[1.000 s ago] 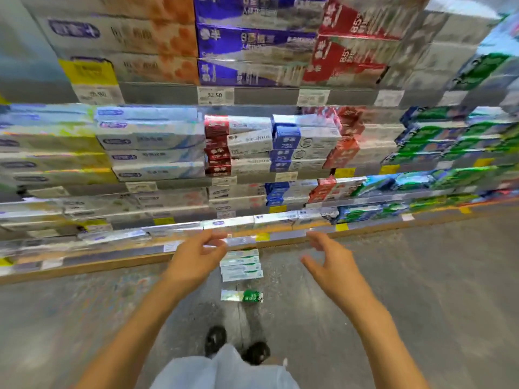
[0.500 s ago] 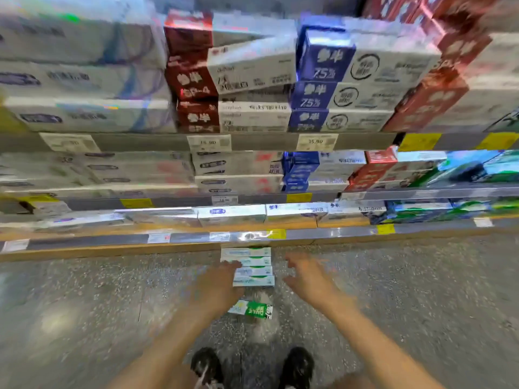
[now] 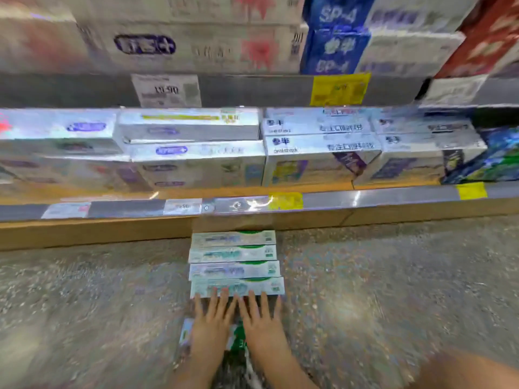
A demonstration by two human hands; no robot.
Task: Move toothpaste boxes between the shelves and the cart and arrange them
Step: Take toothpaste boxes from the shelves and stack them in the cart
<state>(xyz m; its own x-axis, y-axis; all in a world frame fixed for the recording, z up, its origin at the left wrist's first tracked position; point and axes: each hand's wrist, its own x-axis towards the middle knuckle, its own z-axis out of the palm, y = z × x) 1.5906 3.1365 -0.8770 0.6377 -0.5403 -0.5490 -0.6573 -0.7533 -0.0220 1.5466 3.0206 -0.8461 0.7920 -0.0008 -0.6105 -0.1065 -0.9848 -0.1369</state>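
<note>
Several pale green-and-white toothpaste boxes (image 3: 234, 262) lie side by side in a row on the floor, running from the shelf base toward me. My left hand (image 3: 210, 324) and my right hand (image 3: 259, 318) lie flat next to each other, fingers straight, with the fingertips touching the near edge of the closest box (image 3: 238, 286). A separate green-and-white box (image 3: 238, 336) lies on the floor under my hands and is mostly hidden by them. The picture is blurred.
The bottom shelf (image 3: 365, 199) holds stacked white and silver toothpaste boxes (image 3: 196, 153), with blue-green ones (image 3: 494, 158) at the right. A higher shelf carries price tags (image 3: 167, 89). A wooden plinth (image 3: 84, 231) runs along the speckled grey floor (image 3: 393, 290).
I have dropped much lower and closer to the floor. Both hands have come down from mid-air and moved together onto the near edge of the row of boxes.
</note>
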